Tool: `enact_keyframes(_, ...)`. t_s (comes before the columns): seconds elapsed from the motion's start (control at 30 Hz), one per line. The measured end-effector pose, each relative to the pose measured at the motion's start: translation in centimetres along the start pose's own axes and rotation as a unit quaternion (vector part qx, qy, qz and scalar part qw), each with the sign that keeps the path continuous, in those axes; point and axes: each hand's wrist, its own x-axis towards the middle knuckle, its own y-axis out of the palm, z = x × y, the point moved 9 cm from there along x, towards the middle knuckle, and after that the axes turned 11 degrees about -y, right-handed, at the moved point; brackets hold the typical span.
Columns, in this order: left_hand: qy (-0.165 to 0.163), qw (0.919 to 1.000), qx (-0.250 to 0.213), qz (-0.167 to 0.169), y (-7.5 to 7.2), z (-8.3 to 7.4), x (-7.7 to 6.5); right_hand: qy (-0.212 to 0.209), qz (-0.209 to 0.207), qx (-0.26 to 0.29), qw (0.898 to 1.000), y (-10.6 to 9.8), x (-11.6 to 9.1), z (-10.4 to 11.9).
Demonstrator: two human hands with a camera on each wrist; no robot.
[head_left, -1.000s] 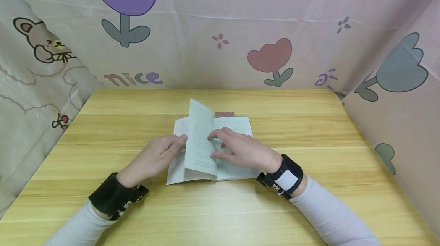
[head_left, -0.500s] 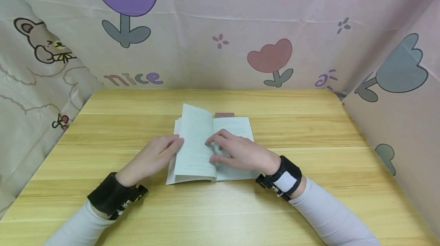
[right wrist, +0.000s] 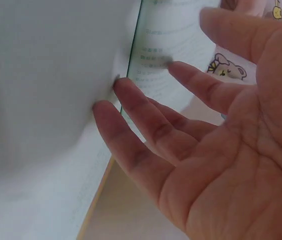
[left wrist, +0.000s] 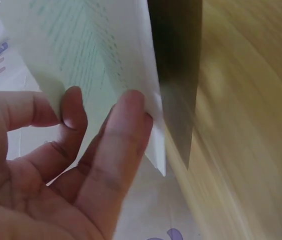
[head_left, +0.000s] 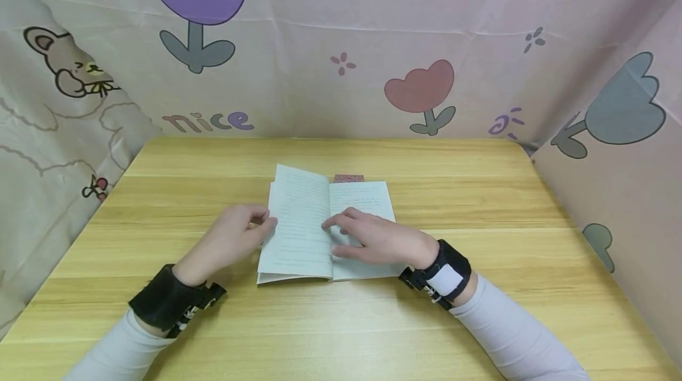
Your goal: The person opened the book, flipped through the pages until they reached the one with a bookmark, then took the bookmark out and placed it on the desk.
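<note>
An open book (head_left: 359, 194) with printed pale pages lies on the wooden table. My left hand (head_left: 229, 239) is at its left edge. In the left wrist view, thumb and index finger pinch the edge of a page (left wrist: 68, 50), and other fingers touch the page block behind it. That page lies over the left side, slightly raised from those below. My right hand (head_left: 380, 242) is over the right page, fingers loosely extended. In the right wrist view, its fingertips (right wrist: 106, 110) touch the pages near the spine.
A small reddish patterned piece (head_left: 348, 178) sticks out behind the book's far edge. The wooden table (head_left: 458, 191) extends around the book. Printed cloth (head_left: 303, 91) hangs behind and at both sides. Each wrist wears a black strap (head_left: 167, 301) with a camera.
The standing page has swung left and down onto the left side of the book. My left hand has moved slightly left with it. The right hand has shifted slightly downward.
</note>
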Motion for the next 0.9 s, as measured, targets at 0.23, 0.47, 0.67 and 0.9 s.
enact_keyframes(0.23,-0.009,0.999,0.043,0.012,0.4,0.6,-0.1,-0.006,0.02,-0.016,1.0,0.4,-0.1,0.1)
enact_keyframes(0.47,-0.02,0.9942,0.103,0.023,1.2,0.9,-0.2,-0.01,0.022,-0.035,0.999,0.4,0.2,0.5)
enact_keyframes(0.67,-0.017,0.9902,0.137,0.021,1.8,1.1,-0.1,-0.015,0.02,-0.049,0.998,0.4,0.3,0.7)
enact_keyframes(0.9,-0.017,0.9883,0.151,0.009,2.0,1.3,0.1,-0.019,0.011,-0.061,0.998,0.6,0.5,0.6)
